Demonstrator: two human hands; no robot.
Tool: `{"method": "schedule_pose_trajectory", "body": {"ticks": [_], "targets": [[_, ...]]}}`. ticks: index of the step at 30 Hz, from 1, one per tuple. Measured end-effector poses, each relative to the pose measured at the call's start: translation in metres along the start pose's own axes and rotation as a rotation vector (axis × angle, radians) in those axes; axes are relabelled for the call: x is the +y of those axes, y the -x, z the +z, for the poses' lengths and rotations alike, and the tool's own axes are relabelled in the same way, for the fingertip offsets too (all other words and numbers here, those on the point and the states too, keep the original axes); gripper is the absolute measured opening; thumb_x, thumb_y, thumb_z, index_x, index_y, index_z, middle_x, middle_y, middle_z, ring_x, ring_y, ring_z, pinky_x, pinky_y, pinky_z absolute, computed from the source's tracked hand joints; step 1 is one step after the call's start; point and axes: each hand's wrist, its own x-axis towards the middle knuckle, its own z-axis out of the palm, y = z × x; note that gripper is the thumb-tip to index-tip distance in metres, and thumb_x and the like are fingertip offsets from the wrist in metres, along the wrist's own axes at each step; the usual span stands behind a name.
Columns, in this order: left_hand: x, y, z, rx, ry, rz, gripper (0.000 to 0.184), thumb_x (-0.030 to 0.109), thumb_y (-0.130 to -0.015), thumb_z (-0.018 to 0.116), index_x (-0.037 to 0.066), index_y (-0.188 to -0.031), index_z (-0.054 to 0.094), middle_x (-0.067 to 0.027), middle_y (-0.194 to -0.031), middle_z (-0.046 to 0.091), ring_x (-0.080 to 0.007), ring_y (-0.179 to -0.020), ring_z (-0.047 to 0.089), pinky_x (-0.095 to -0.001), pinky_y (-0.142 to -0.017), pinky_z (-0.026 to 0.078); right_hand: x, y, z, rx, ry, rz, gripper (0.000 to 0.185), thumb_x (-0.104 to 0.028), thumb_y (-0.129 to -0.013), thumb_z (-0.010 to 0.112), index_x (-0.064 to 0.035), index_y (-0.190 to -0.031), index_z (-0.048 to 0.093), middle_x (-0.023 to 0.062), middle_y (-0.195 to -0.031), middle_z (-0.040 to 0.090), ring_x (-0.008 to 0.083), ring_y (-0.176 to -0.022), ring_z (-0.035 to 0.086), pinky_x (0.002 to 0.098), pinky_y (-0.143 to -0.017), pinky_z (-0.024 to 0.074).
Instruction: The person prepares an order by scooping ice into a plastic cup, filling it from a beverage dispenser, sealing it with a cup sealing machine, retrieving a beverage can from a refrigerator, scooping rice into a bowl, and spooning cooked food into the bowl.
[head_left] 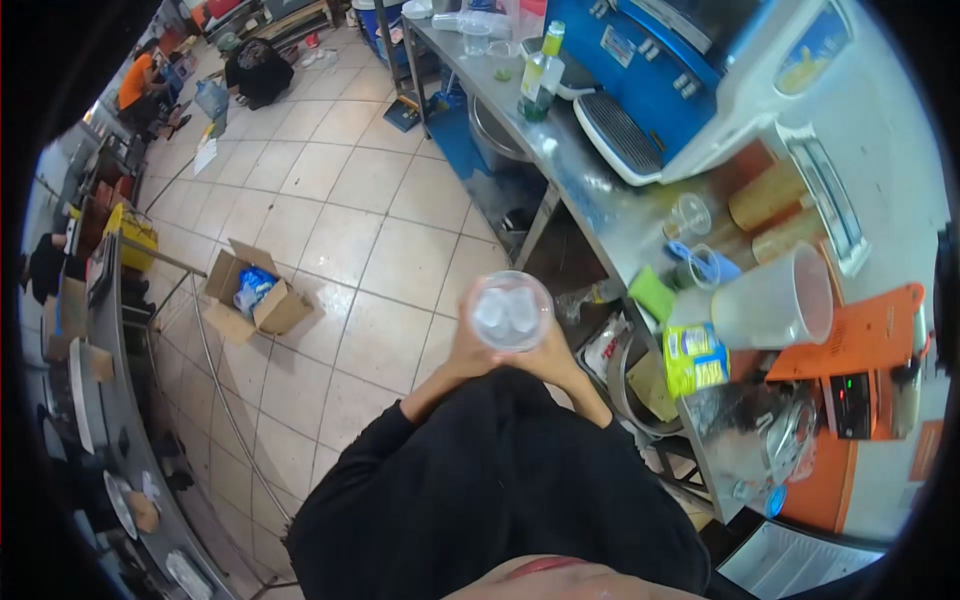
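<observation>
A clear plastic cup (510, 312) with ice cubes in it is held upright in front of my dark top, over the tiled floor. Around the cup's left side my left hand (468, 342) is wrapped, and my right hand (548, 355) closes round its right and lower side. Most of the fingers are hidden under the cup. To the right, on the metal counter (590, 225), lie a green sponge (652, 293), a yellow packet (697, 360) and a large translucent container (775, 300).
An open cardboard box (282, 308) sits on the floor at left. A green bottle (542, 75) and a blue machine (640, 60) stand on the counter, with an orange scale (850, 345) nearer. Two people crouch at the far left. Metal shelving lines the left.
</observation>
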Motion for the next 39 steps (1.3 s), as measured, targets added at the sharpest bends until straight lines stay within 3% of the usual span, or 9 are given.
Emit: {"method": "schedule_pose_trajectory", "body": {"ticks": [4, 6, 8, 10, 16, 18, 21, 30, 39], "targets": [[-0.033, -0.112, 0.005, -0.236, -0.211, -0.005, 0.090, 0.028, -0.059, 0.070, -0.001, -0.123, 0.013, -0.0198, -0.123, 0.023, -0.0318, -0.115, 0.025, -0.0382, -0.094, 0.023, 0.026, -0.068, -0.046, 0.392, 0.016, -0.052, 0.088, -0.026, -0.047, 0.078, -0.0013, -0.116, 0.029, 0.0096, -0.111, 0.040, 0.0198, -0.104, 0.039, 0.0305, -0.088, 0.0319], [-0.046, -0.174, 0.010, -0.362, -0.370, 0.212, 0.092, 0.027, -0.056, 0.071, 0.000, -0.123, 0.015, -0.0213, -0.124, 0.019, -0.0351, -0.116, 0.022, -0.0388, -0.094, 0.023, 0.033, -0.105, -0.074, 0.548, 0.091, -0.093, 0.087, -0.018, -0.044, 0.078, -0.0017, -0.115, 0.031, 0.0120, -0.111, 0.041, 0.0209, -0.104, 0.040, 0.0308, -0.087, 0.0327], [-0.060, -0.212, 0.014, -0.381, -0.364, 0.143, 0.090, 0.025, -0.056, 0.071, 0.002, -0.123, 0.016, -0.0198, -0.125, 0.019, -0.0338, -0.117, 0.022, -0.0376, -0.094, 0.025, 0.052, -0.142, -0.113, 0.623, 0.119, -0.053, 0.088, -0.016, -0.044, 0.078, -0.0011, -0.115, 0.030, 0.0131, -0.111, 0.041, 0.0217, -0.104, 0.040, 0.0315, -0.087, 0.0331], [-0.078, -0.248, 0.004, -0.563, -0.338, -0.021, 0.084, 0.021, -0.059, 0.069, 0.005, -0.124, 0.017, -0.0166, -0.125, 0.020, -0.0317, -0.116, 0.024, -0.0362, -0.094, 0.027, 0.056, -0.181, -0.150, 0.813, 0.017, -0.136, 0.087, -0.013, -0.046, 0.077, -0.0006, -0.117, 0.028, 0.0131, -0.112, 0.040, 0.0223, -0.104, 0.039, 0.0320, -0.087, 0.0328], [-0.136, -0.318, -0.046, -0.622, -0.263, -0.081, 0.047, -0.006, -0.071, 0.049, 0.004, -0.115, 0.035, -0.0111, -0.116, 0.033, -0.0255, -0.109, 0.036, -0.0314, -0.086, 0.037, 0.054, -0.253, -0.241, 1.233, 0.385, -0.179, 0.083, -0.015, -0.053, 0.075, 0.0002, -0.118, 0.026, 0.0141, -0.118, 0.033, 0.0236, -0.109, 0.034, 0.0336, -0.093, 0.0251], [-0.154, -0.335, -0.067, -0.438, -0.169, -0.319, 0.043, -0.007, -0.073, 0.046, 0.003, -0.114, 0.037, -0.0110, -0.116, 0.035, -0.0214, -0.104, 0.043, -0.0295, -0.084, 0.039, 0.060, -0.258, -0.260, 1.293, 0.404, -0.181, 0.082, -0.016, -0.054, 0.075, 0.0001, -0.118, 0.027, 0.0138, -0.118, 0.033, 0.0237, -0.110, 0.033, 0.0336, -0.093, 0.0248], [-0.193, -0.358, -0.095, -0.438, -0.219, -0.349, 0.043, -0.007, -0.073, 0.045, 0.003, -0.114, 0.036, -0.0107, -0.114, 0.036, -0.0199, -0.096, 0.050, -0.0281, -0.080, 0.042, 0.056, -0.269, -0.274, 1.395, 0.486, -0.201, 0.082, -0.018, -0.054, 0.075, -0.0002, -0.118, 0.028, 0.0132, -0.118, 0.032, 0.0237, -0.110, 0.032, 0.0336, -0.093, 0.0247], [-0.229, -0.450, -0.117, -0.805, -0.214, -0.348, 0.035, -0.002, -0.074, 0.050, 0.004, -0.108, 0.043, -0.0106, -0.106, 0.041, -0.0189, -0.085, 0.055, -0.0277, -0.072, 0.047, 0.040, -0.287, -0.266, 1.632, 0.568, -0.212, 0.077, -0.022, -0.057, 0.074, 0.0015, -0.116, 0.030, 0.0137, -0.113, 0.038, 0.0228, -0.106, 0.036, 0.0331, -0.091, 0.0248], [-0.239, -0.465, -0.119, -0.938, -0.236, -0.336, 0.024, 0.008, -0.074, 0.054, 0.003, -0.098, 0.052, -0.0096, -0.091, 0.052, -0.0160, -0.077, 0.057, -0.0265, -0.067, 0.048, 0.027, -0.301, -0.263, 1.733, 0.598, -0.063, 0.080, -0.025, -0.058, 0.073, 0.0041, -0.118, 0.029, 0.0152, -0.118, 0.035, 0.0234, -0.111, 0.031, 0.0313, -0.094, 0.0205]]}}
